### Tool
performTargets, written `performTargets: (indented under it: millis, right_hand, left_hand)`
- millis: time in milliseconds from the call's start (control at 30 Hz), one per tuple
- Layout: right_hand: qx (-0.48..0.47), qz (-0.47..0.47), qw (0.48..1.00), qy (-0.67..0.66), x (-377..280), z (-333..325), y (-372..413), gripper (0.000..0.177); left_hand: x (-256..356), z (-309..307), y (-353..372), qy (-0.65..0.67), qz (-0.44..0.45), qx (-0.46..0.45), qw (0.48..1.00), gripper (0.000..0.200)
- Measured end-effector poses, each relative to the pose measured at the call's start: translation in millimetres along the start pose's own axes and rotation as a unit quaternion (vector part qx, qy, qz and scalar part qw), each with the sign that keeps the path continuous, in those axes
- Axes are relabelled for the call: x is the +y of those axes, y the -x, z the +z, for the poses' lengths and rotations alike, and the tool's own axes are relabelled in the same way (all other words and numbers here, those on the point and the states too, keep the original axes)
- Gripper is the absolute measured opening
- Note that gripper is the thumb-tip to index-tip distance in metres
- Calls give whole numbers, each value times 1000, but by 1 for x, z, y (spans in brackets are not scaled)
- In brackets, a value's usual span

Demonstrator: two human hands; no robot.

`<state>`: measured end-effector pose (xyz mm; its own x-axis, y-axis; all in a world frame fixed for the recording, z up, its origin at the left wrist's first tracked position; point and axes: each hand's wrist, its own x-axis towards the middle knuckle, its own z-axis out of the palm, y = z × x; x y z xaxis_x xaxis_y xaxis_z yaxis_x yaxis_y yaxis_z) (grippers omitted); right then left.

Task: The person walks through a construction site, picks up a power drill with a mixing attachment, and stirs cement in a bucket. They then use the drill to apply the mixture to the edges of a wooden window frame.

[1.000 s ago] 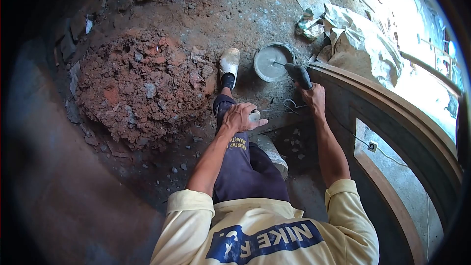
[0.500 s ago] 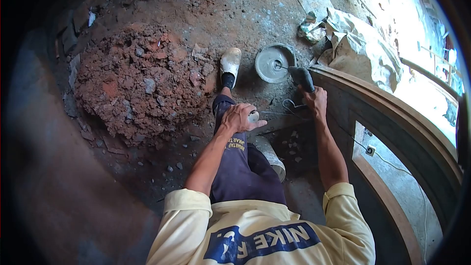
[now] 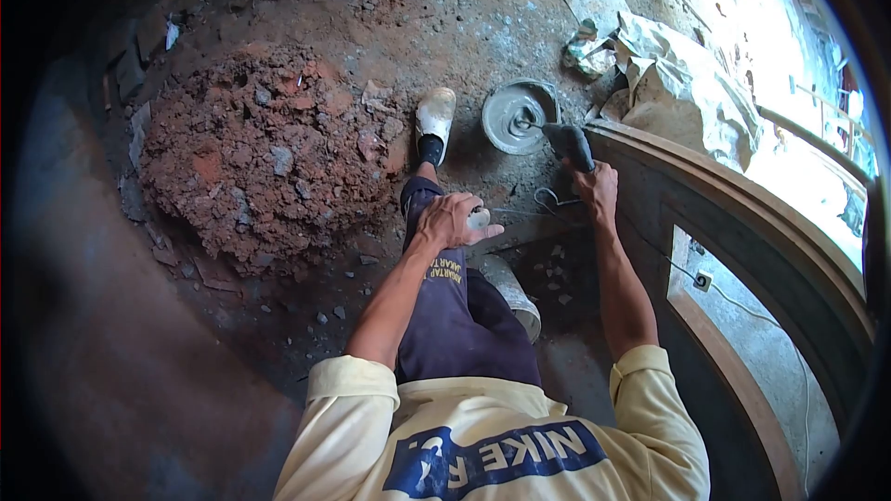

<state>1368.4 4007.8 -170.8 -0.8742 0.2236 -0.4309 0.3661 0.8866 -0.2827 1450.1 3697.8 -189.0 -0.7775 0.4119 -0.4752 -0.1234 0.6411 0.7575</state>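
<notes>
My right hand (image 3: 599, 187) is wrapped round the grip of a dark power drill (image 3: 569, 145). The drill's mixing rod reaches into a round bucket (image 3: 490, 121) of wet grey mix (image 3: 506, 113), whose surface is swirled. Over my knee, my left hand (image 3: 451, 221) is curled round a small pale, round-ended object (image 3: 478, 219), most of it hidden by the fingers. A thin metal rod or wire (image 3: 520, 213) runs right from near that hand.
Left of my shoe (image 3: 435, 121) lies a big heap of reddish soil (image 3: 269, 162). A whitish bucket (image 3: 509, 292) lies beside my leg. Wooden frames (image 3: 742, 193) curve along the right, with a cable and socket (image 3: 703, 280). Crumpled sheeting (image 3: 682, 97) lies at upper right.
The drill and its rod have shifted slightly within the bucket, and the swirl in the grey mix looks different. My left hand has hardly moved.
</notes>
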Motion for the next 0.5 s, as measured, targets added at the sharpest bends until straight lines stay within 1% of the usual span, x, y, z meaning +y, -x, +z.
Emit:
performTargets:
  millis: [67, 333, 367, 400, 500]
  right_hand:
    - [-16, 14, 1000, -12, 1, -2, 1, 58]
    - [-7, 14, 1000, -13, -5, 2, -3, 59]
    - [-10, 28, 999, -13, -3, 1, 3, 59]
    - [-10, 29, 999, -12, -1, -1, 6, 59]
    - [-5, 20, 1000, -9, -3, 5, 6, 60]
  left_hand:
    - [5, 0, 3, 1, 3, 0, 1000, 76]
    - [8, -7, 4, 10, 0, -18, 1000, 75]
    - [6, -5, 4, -5, -8, -16, 1000, 79]
    - [7, -2, 5, -4, -8, -17, 1000, 79]
    - [13, -13, 4, -5, -22, -42, 999, 79]
